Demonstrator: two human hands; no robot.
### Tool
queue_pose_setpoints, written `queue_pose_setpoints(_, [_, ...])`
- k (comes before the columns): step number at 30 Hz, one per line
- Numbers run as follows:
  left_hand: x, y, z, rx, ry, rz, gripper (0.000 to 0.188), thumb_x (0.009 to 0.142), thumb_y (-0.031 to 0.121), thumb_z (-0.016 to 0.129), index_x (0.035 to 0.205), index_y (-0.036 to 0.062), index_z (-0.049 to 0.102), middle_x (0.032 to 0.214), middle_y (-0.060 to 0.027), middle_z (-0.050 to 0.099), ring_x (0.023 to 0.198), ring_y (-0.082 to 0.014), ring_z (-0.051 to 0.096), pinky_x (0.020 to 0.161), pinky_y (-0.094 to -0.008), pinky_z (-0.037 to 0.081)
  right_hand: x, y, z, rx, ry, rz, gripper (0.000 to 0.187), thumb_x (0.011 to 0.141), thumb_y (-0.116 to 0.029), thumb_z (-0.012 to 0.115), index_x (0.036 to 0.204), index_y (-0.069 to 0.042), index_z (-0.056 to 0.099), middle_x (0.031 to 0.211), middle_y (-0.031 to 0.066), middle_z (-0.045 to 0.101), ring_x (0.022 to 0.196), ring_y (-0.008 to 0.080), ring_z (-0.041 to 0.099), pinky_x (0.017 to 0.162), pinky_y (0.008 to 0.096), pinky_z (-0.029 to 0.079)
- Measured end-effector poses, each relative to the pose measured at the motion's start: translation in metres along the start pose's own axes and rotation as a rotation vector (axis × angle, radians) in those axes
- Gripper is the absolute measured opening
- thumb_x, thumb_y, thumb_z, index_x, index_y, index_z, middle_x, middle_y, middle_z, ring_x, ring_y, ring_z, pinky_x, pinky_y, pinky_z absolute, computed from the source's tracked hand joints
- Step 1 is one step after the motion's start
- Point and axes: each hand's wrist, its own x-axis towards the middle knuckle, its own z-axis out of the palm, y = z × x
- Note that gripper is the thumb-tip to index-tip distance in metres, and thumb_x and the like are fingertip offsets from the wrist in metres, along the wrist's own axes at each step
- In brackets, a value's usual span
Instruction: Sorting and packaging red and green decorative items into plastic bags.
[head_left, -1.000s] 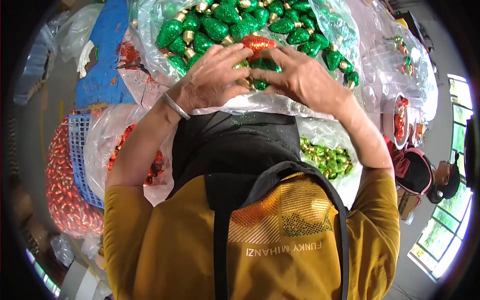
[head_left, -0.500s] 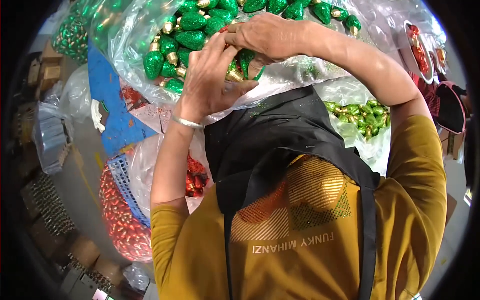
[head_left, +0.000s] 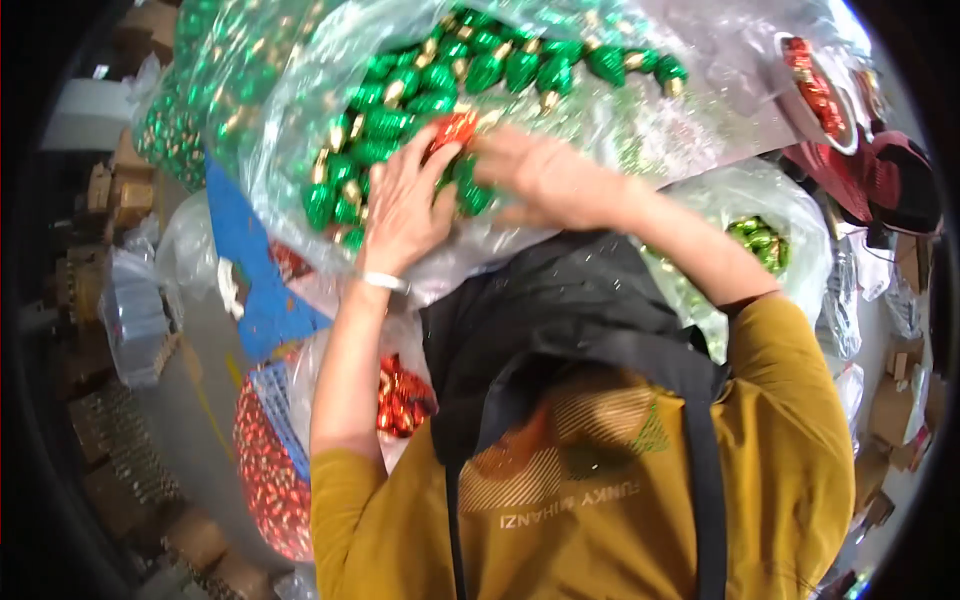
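Note:
Glittery green bulb-shaped ornaments [head_left: 385,122] with gold caps lie heaped in a clear plastic bag [head_left: 290,130] in front of me. Over the near side of the heap, my left hand [head_left: 405,210] has its fingers closed around a shiny red bulb ornament [head_left: 455,130]. My right hand [head_left: 550,180] is just right of it, close to the red ornament's end. Motion smears its fingers, so its grip is unclear. Beneath the hands, a green ornament [head_left: 472,190] shows in the gap between them.
Lime-green ornaments [head_left: 760,243] fill a clear bag at right. Red ornaments [head_left: 400,395] lie in a bag at left by a blue crate [head_left: 278,405]. A larger bag of red ornaments [head_left: 270,480] stands below. A white-rimmed oval container [head_left: 815,95] holds red ornaments at far right.
The red ornament, mostly hidden before, now shows at my left fingertips. My right hand has come lower and its arm has drawn in. The whole view has shifted.

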Motion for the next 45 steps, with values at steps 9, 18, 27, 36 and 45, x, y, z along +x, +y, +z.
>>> queue_pose_setpoints(9, [-0.013, 0.035, -0.040, -0.175, 0.394, -0.157, 0.051, 0.079, 0.011, 0.065, 0.127, 0.0022, 0.049, 0.132, -0.0165, 0.047, 0.130, -0.0366, 0.036, 0.108, -0.0436, 0.027, -0.027, 0.023, -0.072, 0.330, -0.049, 0.029, 0.020, 0.081, -0.018, 0.064, 0.077, -0.001, 0.053, 0.082, 0.0121, 0.051, 0.082, 0.0303, 0.054, 0.068, 0.0413, 0.046])
queue_pose_setpoints(18, [-0.091, -0.002, -0.020, -0.237, 0.314, -0.471, 0.020, 0.082, 0.006, 0.062, 0.100, -0.0033, 0.061, 0.113, -0.0167, 0.058, 0.114, -0.0358, 0.051, 0.099, -0.0430, 0.037, -0.008, 0.158, -0.213, -0.222, 0.103, 0.479, 0.020, 0.080, -0.015, 0.070, 0.088, 0.000, 0.062, 0.080, 0.0141, 0.061, 0.074, 0.0277, 0.060, 0.067, 0.0383, 0.048])
queue_pose_setpoints(27, [-0.125, -0.014, -0.007, -0.122, 0.213, -0.657, 0.016, 0.082, 0.007, 0.063, 0.094, -0.0035, 0.062, 0.106, -0.0185, 0.059, 0.106, -0.0370, 0.053, 0.096, -0.0436, 0.039, -0.034, 0.439, -0.156, -0.598, -0.028, 0.719, 0.025, 0.075, -0.021, 0.066, 0.093, -0.003, 0.065, 0.096, 0.0212, 0.063, 0.089, 0.0370, 0.061, 0.079, 0.0450, 0.049])
queue_pose_setpoints(36, [-0.129, -0.011, 0.006, -0.143, 0.269, -0.657, 0.010, 0.082, 0.003, 0.061, 0.089, -0.0037, 0.062, 0.103, -0.0178, 0.059, 0.104, -0.0378, 0.053, 0.094, -0.0445, 0.040, -0.081, 0.314, -0.157, -1.112, 0.417, 0.969, 0.058, 0.078, -0.034, 0.069, 0.125, -0.005, 0.050, 0.125, 0.0210, 0.051, 0.112, 0.0398, 0.051, 0.096, 0.0442, 0.039])
queue_pose_setpoints(45, [-0.116, -0.006, 0.012, -0.068, 0.362, -0.440, 0.008, 0.083, 0.005, 0.061, 0.087, -0.0008, 0.065, 0.101, -0.0178, 0.062, 0.102, -0.0370, 0.055, 0.093, -0.0441, 0.042, -0.241, 0.299, -0.176, -0.619, -0.051, 0.793, 0.021, 0.083, -0.015, 0.058, 0.098, -0.002, 0.065, 0.087, 0.0219, 0.066, 0.085, 0.0372, 0.064, 0.077, 0.0426, 0.050])
